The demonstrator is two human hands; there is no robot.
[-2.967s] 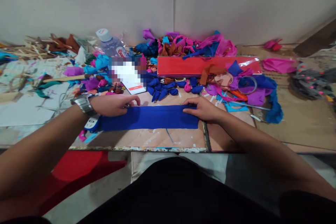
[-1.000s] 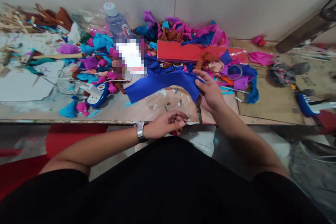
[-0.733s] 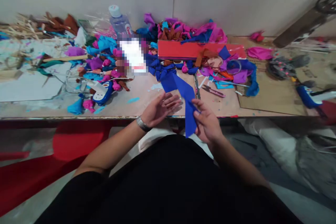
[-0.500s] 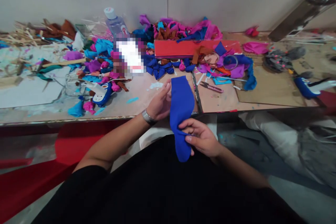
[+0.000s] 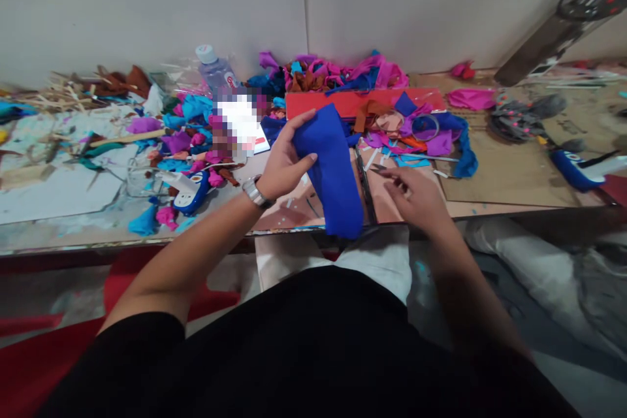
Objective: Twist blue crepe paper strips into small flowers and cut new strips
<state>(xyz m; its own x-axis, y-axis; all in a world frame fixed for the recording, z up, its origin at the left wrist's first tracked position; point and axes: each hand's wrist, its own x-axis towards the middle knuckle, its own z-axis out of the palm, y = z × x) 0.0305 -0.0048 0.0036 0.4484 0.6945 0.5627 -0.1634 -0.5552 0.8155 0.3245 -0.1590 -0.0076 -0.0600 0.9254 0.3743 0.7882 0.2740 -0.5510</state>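
Observation:
My left hand (image 5: 285,162) is closed on the upper left edge of a wide blue crepe paper strip (image 5: 336,176), thumb across its front. The strip hangs down past the table's front edge, its lower end slightly curled. To the right, my right hand (image 5: 417,199) is down at the tabletop with curled fingers around a small pair of thread snips (image 5: 379,170). Only the dark blade end of the snips shows; the handles are hidden under the fingers.
A red flat pack (image 5: 313,104) lies behind the strip, among colourful scraps. A bottle (image 5: 216,72) and a lit, blurred phone (image 5: 243,119) stand left of it. A blue-and-white power socket (image 5: 190,194) is at left. Cardboard (image 5: 504,173) covers the table at right.
My right hand has let go of the strip's lower part and moved right to the snips. My left hand now grips the strip's upper edge, and the strip has moved up and tilted.

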